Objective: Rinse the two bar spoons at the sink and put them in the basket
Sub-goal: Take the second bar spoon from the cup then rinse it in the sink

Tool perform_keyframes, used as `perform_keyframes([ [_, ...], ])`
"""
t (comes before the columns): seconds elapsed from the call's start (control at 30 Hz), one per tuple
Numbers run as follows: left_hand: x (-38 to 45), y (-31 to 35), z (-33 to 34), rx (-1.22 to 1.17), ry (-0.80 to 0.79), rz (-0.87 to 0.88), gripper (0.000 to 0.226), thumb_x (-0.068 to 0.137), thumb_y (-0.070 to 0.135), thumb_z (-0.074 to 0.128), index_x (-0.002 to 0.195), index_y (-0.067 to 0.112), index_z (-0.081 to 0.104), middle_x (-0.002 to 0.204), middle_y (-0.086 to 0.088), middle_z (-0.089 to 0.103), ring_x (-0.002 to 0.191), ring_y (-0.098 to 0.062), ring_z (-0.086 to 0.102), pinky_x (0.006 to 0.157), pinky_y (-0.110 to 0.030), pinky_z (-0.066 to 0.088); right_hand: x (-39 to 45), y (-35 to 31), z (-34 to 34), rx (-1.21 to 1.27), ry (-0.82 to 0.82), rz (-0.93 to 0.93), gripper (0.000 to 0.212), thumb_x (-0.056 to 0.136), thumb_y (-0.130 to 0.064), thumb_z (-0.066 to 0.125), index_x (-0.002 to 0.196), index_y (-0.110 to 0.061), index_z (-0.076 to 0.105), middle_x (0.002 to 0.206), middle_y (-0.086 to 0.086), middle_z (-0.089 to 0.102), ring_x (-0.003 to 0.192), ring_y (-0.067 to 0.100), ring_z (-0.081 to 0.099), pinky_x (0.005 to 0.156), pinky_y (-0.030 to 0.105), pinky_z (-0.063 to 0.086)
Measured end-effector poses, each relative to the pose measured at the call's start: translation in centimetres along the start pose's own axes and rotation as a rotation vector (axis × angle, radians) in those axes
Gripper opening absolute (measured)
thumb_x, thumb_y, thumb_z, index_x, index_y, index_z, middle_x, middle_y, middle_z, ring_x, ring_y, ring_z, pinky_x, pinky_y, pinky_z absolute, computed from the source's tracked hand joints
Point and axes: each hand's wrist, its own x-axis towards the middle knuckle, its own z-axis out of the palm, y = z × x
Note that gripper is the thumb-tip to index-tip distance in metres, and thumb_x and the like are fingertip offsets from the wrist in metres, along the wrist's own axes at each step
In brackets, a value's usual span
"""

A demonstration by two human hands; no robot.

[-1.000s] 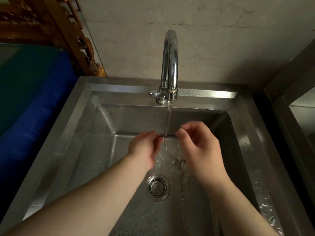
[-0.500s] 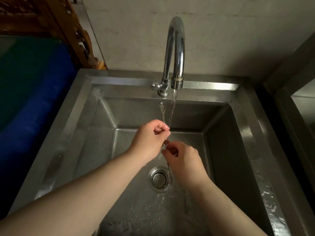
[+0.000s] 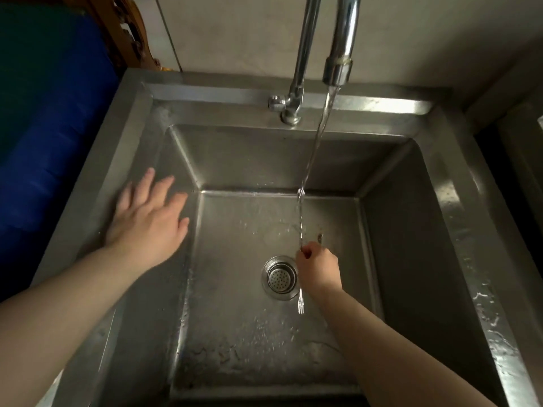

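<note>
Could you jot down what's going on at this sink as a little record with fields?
Place: steel sink
Tap: faucet running, thin stream
Right hand: grips a bar spoon mid-shaft, upper end in the stream, forked end pointing down
Left hand: open, empty, over the left sink wall
Drain: strainer in place
Basket: not in view

Brushed steel sink (image 3: 458, 218) — wet; faucet (image 3: 342, 39) glossy chrome.

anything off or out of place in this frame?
Nothing damaged or spilled. One quirk: the right hand holds only one bar spoon under the running stream; no second spoon and no basket are in view. The left hand is empty, spread flat on the sink rim. Water droplets on the rim look normal.
</note>
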Motion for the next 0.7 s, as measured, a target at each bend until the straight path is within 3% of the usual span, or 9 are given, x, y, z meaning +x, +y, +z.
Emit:
perform_keyframes([
  [0.07,-0.1,-0.8,0.6,-0.054,0.002,-0.043,0.050,0.088,0.042,0.056,0.132,0.018,0.056,0.154,-0.012,0.034,0.146,-0.033,0.013,0.113,-0.054,0.018,0.7,1.9,1.8,-0.057,-0.020,0.061,0.019,0.090,-0.013,0.048,0.074,-0.012,0.058,0.078,0.012,0.064,0.076,0.030,0.058,0.067,0.036,0.048],
  [0.27,0.1,-1.2,1.3,-0.168,0.070,-0.036,0.039,0.085,0.044,0.057,0.119,0.024,0.062,0.147,-0.004,0.044,0.145,-0.029,0.017,0.112,-0.052,0.018,2.4,6.6,5.5,-0.163,-0.077,0.230,0.030,0.088,0.002,0.040,0.099,-0.002,0.068,0.101,0.018,0.070,0.089,0.032,0.065,0.074,0.034,0.053],
  [0.37,0.1,-1.4,1.5,-0.209,0.101,-0.033,0.036,0.084,0.045,0.054,0.113,0.027,0.065,0.142,-0.001,0.049,0.144,-0.029,0.020,0.111,-0.052,0.020,3.1,7.9,6.4,-0.201,-0.063,0.262,0.034,0.090,0.005,0.040,0.108,0.000,0.068,0.106,0.020,0.070,0.095,0.033,0.066,0.070,0.026,0.045],
  [0.53,0.0,-1.4,1.5,-0.244,0.108,-0.028,0.039,0.080,0.050,0.048,0.106,0.029,0.067,0.140,0.002,0.051,0.143,-0.028,0.021,0.112,-0.052,0.019,3.6,8.9,7.0,-0.206,-0.032,0.259,0.033,0.092,0.004,0.037,0.109,0.003,0.066,0.110,0.024,0.067,0.098,0.037,0.065,0.077,0.033,0.049],
  [0.7,0.0,-1.4,1.4,-0.266,0.112,-0.035,0.037,0.080,0.051,0.047,0.103,0.031,0.066,0.139,0.003,0.051,0.143,-0.026,0.020,0.112,-0.051,0.019,3.7,9.5,7.4,-0.229,-0.028,0.243,0.034,0.091,0.007,0.035,0.109,0.003,0.064,0.109,0.024,0.066,0.097,0.037,0.064,0.072,0.029,0.044],
])
